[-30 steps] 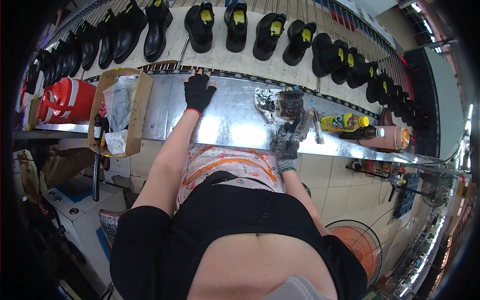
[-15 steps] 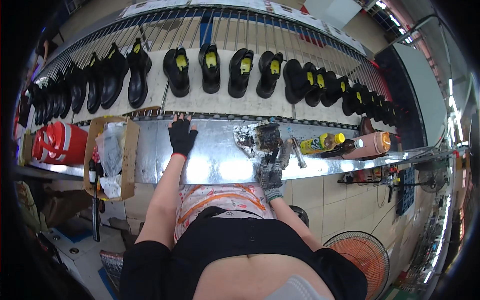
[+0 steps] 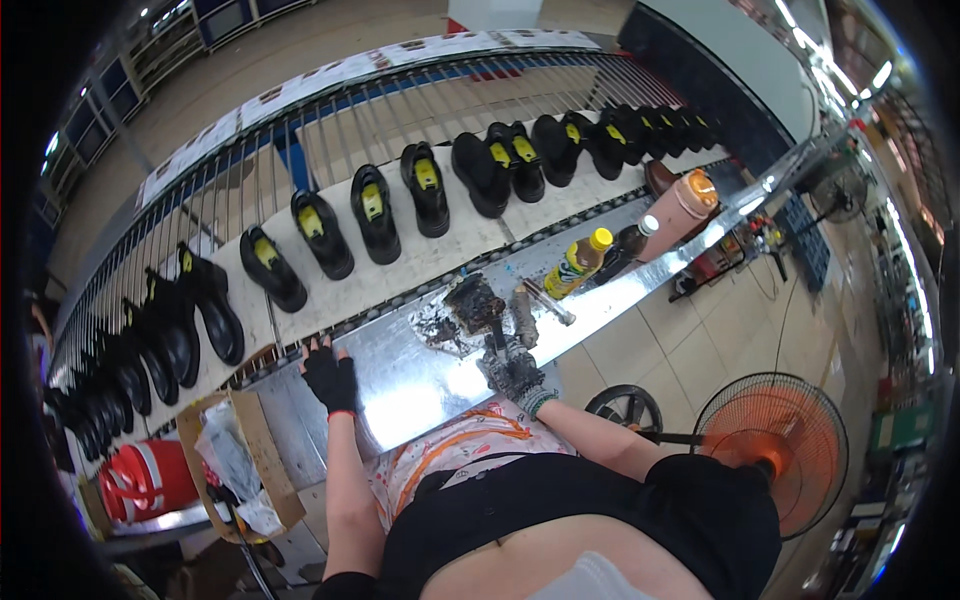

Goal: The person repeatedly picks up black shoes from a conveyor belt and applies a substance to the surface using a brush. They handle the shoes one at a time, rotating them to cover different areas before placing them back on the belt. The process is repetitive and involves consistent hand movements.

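My left hand [image 3: 328,378], in a black fingerless glove, lies flat with fingers spread on the metal ledge [image 3: 385,395], by the edge of the shoe conveyor. My right hand [image 3: 512,372], in a dirty grey knit glove, is closed at the ledge's near side. From it a dark stick-like handle [image 3: 497,334] reaches toward a black-crusted block [image 3: 473,302] on a stained patch; its tip cannot be made out. Right beside that hand lies a grimy grey rolled piece [image 3: 523,318]. Black shoes [image 3: 376,215] with yellow inside stand in a row beyond.
A yellow-capped bottle [image 3: 578,264], a dark bottle [image 3: 628,250] and a pink tumbler [image 3: 680,215] stand along the ledge to the right. At the left are a cardboard box [image 3: 285,470] with plastic bags and a red cooler jug [image 3: 150,480]. An orange fan [image 3: 770,455] stands at lower right.
The whole view has turned, so the ledge and shoe row now slope up to the right. My left hand stays flat on the ledge; my right hand stays closed beside the black block.
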The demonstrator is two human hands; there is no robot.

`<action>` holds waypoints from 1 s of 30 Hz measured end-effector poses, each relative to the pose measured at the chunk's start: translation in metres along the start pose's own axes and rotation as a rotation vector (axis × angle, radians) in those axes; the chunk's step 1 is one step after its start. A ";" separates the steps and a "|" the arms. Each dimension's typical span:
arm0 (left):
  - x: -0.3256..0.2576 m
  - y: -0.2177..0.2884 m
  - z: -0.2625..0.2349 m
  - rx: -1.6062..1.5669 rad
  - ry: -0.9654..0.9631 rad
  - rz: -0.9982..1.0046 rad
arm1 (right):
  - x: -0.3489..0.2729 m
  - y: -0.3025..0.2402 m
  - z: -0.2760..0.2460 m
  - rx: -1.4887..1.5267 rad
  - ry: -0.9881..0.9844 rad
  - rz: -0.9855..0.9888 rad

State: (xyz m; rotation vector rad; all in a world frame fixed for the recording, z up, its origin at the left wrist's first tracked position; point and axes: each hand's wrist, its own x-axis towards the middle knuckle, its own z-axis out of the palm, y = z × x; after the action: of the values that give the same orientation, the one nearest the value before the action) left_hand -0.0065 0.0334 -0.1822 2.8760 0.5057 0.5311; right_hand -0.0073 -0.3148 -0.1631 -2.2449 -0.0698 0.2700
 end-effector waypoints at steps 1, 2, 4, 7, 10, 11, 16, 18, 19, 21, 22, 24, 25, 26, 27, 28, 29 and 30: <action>0.000 0.000 -0.001 0.007 -0.002 0.003 | 0.000 -0.001 0.000 0.037 -0.023 0.031; 0.000 0.001 -0.003 0.011 -0.006 0.006 | 0.000 0.002 0.003 0.138 -0.013 0.013; 0.000 0.001 -0.004 0.019 0.020 0.011 | -0.002 -0.001 0.001 0.089 -0.006 -0.009; 0.000 0.001 -0.003 0.032 0.004 -0.011 | 0.001 0.005 0.006 0.040 0.041 -0.099; 0.001 0.003 -0.006 0.019 -0.028 -0.012 | 0.000 0.009 0.008 0.042 0.062 -0.139; 0.001 0.004 -0.007 0.013 -0.039 -0.017 | 0.002 0.012 0.009 -0.048 0.086 -0.177; 0.001 0.003 -0.008 0.024 -0.051 -0.026 | -0.003 -0.011 -0.002 0.198 -0.051 0.066; 0.001 0.002 -0.008 0.027 -0.047 -0.027 | -0.002 -0.009 -0.006 0.157 -0.066 0.034; 0.001 0.003 -0.007 0.026 -0.043 -0.024 | -0.002 -0.011 -0.007 0.138 -0.071 0.017; 0.002 0.003 -0.007 0.027 -0.038 -0.023 | -0.004 -0.016 -0.008 0.144 -0.093 0.077; 0.001 0.003 -0.007 0.027 -0.038 -0.026 | -0.006 -0.025 -0.014 0.155 -0.113 0.106; 0.002 0.003 -0.008 0.024 -0.027 -0.029 | -0.005 -0.023 -0.012 0.103 -0.102 0.078; 0.001 0.003 -0.007 0.018 -0.019 -0.025 | -0.002 -0.016 -0.008 0.040 -0.068 0.026; 0.001 0.004 -0.007 0.013 -0.012 -0.021 | -0.002 -0.010 -0.005 0.014 -0.058 0.008; 0.000 0.004 -0.007 0.011 -0.011 -0.017 | -0.002 -0.003 -0.002 -0.012 -0.048 -0.008; 0.001 0.004 -0.007 0.012 -0.007 -0.015 | -0.001 -0.004 -0.002 0.002 -0.064 0.006; 0.001 0.003 -0.007 0.013 -0.002 -0.014 | -0.001 -0.004 -0.001 0.011 -0.060 0.004; 0.001 0.003 -0.006 0.012 -0.008 -0.012 | -0.001 -0.004 -0.001 0.019 -0.056 0.004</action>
State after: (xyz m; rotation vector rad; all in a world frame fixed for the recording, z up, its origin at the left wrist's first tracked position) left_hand -0.0077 0.0319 -0.1755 2.8831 0.5267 0.5169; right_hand -0.0080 -0.3129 -0.1596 -2.2186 -0.0916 0.3346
